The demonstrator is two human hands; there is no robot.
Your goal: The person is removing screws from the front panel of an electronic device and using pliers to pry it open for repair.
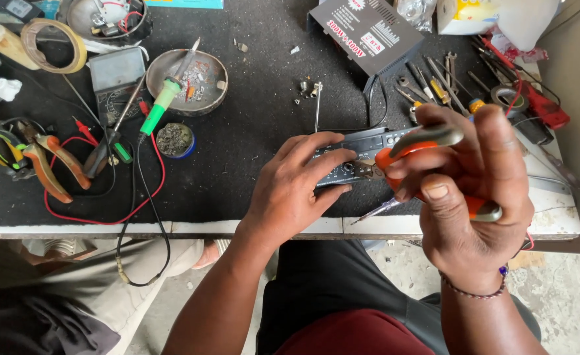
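The left hand point(290, 190) presses the small black radio panel point(362, 154) flat on the dark bench mat point(250, 131), steadying it. The right hand point(474, 177) grips orange-handled pliers point(421, 164), jaws apparently closed at the panel's front.

Both forearms reach up from the bottom edge, bare to the elbow. The left hand point(290, 190) lies palm down, fingers spread forward; the right hand point(464, 177) is raised, curled tight in a grip, a beaded wristband below.
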